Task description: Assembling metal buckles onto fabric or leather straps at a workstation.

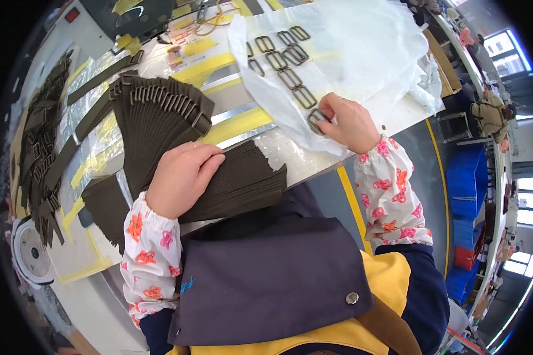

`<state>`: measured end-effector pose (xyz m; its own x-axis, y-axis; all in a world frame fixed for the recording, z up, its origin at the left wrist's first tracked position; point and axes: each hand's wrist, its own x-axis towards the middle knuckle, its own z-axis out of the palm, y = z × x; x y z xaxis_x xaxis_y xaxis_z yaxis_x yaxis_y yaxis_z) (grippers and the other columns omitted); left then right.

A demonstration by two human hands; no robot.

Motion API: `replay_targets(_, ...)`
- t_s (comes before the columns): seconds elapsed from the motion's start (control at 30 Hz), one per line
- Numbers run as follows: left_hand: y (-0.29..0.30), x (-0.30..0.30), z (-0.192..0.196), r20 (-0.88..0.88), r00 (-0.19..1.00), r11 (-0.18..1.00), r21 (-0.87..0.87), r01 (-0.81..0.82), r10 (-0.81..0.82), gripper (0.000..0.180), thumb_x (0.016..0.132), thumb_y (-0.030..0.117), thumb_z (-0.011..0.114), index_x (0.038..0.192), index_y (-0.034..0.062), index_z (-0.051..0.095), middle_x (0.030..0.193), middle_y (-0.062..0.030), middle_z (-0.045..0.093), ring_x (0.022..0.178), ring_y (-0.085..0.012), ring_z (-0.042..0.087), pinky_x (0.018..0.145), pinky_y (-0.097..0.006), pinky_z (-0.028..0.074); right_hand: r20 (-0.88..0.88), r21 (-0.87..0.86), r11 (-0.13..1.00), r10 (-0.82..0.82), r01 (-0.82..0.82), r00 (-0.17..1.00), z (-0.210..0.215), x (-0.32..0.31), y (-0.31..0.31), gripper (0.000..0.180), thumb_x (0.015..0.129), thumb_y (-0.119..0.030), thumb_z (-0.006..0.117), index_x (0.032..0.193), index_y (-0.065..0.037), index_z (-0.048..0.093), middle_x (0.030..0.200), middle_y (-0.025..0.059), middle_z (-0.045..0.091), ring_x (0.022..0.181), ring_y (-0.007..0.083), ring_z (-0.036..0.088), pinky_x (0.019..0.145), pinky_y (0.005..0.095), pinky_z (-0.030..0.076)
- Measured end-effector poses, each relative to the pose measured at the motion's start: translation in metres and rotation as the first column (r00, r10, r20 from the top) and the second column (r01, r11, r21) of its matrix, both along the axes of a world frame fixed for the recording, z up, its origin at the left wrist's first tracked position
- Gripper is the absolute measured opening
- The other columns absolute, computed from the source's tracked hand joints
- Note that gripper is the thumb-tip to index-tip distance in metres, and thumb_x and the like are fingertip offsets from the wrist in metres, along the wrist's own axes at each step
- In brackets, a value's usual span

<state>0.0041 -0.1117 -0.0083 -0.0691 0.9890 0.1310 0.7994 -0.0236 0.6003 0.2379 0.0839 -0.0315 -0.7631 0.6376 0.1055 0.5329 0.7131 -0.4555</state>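
The right hand (pixel 349 121) pinches a flat rectangular metal buckle (pixel 317 118) between thumb and fingertips, lifting its edge from a crinkled clear plastic sheet (pixel 361 47) spread over the counter (pixel 296 160). The buckle is dull bronze-grey, an open frame with a bar across the middle. More buckles of the same kind (pixel 287 59) lie loose in a rough line on the plastic just beyond the hand, likely laid out so each can be picked one at a time.

The left hand (pixel 180 177) rests palm down, fingers loosely spread and gripping nothing, on a fanned stack of dark brown woven straps (pixel 243 180). Its weight seems to hold the stack steady at the counter's near edge. The straps are flat, matte and overlap like cards.

Beyond this hand, another fan of straps already threaded with buckles (pixel 166 103) lies further back. Yellow tape strips (pixel 204 68) mark the pale counter. Both forearms wear white sleeve covers (pixel 391 189) printed with orange and pink flowers.
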Motion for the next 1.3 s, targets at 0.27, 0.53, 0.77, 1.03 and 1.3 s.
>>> replay_targets(0.27, 0.014, -0.015, 0.001, 0.033, 0.999, 0.983, -0.183, 0.014, -0.008, 0.017, 0.080, 0.014, 0.054, 0.087, 0.0002, 0.060, 0.072, -0.0160, 0.058, 0.067, -0.0300, 0.057, 0.061, -0.033, 0.044, -0.300, -0.176, 0.984, -0.022, -0.033, 0.954, 0.036, -0.006, 0.001, 0.010, 0.068, -0.002, 0.064, 0.077, -0.001, 0.058, 0.059, 0.0026, 0.049, 0.054, 0.0111, 0.045, 0.053, 0.0229, 0.040)
replay_targets(0.53, -0.001, -0.008, 0.011, 0.004, 0.973, 0.921, 0.321, -0.220, 0.231, 0.011, 0.076, 0.008, 0.058, 0.087, 0.0044, 0.057, 0.071, -0.0092, 0.059, 0.063, -0.0216, 0.056, 0.058, -0.029, 0.044, -0.528, -0.226, 0.890, 0.229, -0.396, 0.817, 0.059, -0.042, -0.038, 0.018, 0.073, 0.008, 0.051, 0.086, 0.001, 0.062, 0.078, 0.0092, 0.059, 0.061, 0.0136, 0.054, 0.058, 0.0239, 0.043)
replay_targets(0.77, -0.031, -0.010, 0.017, 0.594, 0.774, 0.913, 0.154, -0.377, 0.220, 0.011, 0.086, 0.008, 0.051, 0.091, -0.0011, 0.052, 0.071, 0.0020, 0.050, 0.066, -0.0041, 0.043, 0.060, -0.018, 0.036, -0.778, -0.542, 0.436, 0.065, -0.719, 0.625, 0.055, -0.075, -0.066, 0.024, 0.080, 0.008, 0.038, 0.099, 0.006, 0.052, 0.085, 0.0119, 0.056, 0.072, 0.0120, 0.053, 0.061, 0.0246, 0.046)
replay_targets(1.03, -0.025, -0.007, 0.009, 0.640, 0.757, 0.916, 0.217, -0.338, 0.128, 0.011, 0.085, 0.008, 0.051, 0.092, -0.0009, 0.053, 0.073, -0.0003, 0.053, 0.066, -0.0057, 0.045, 0.061, -0.019, 0.039, -0.624, -0.726, 0.472, -0.144, -0.501, 0.768, 0.046, -0.109, -0.087, 0.023, 0.083, -0.001, 0.051, 0.105, 0.002, 0.046, 0.085, 0.0092, 0.058, 0.060, 0.0105, 0.056, 0.053, 0.0200, 0.045)
replay_targets(1.3, -0.026, -0.007, 0.008, 0.569, 0.803, 0.899, 0.238, -0.368, 0.178, 0.010, 0.085, 0.007, 0.050, 0.091, -0.0005, 0.053, 0.072, -0.0023, 0.055, 0.065, -0.0077, 0.048, 0.061, -0.022, 0.040, -0.655, -0.724, 0.438, -0.197, -0.533, 0.729, 0.044, -0.112, -0.087, 0.020, 0.085, -0.004, 0.050, 0.104, 0.002, 0.046, 0.075, 0.0069, 0.058, 0.055, 0.0089, 0.054, 0.048, 0.0189, 0.044)
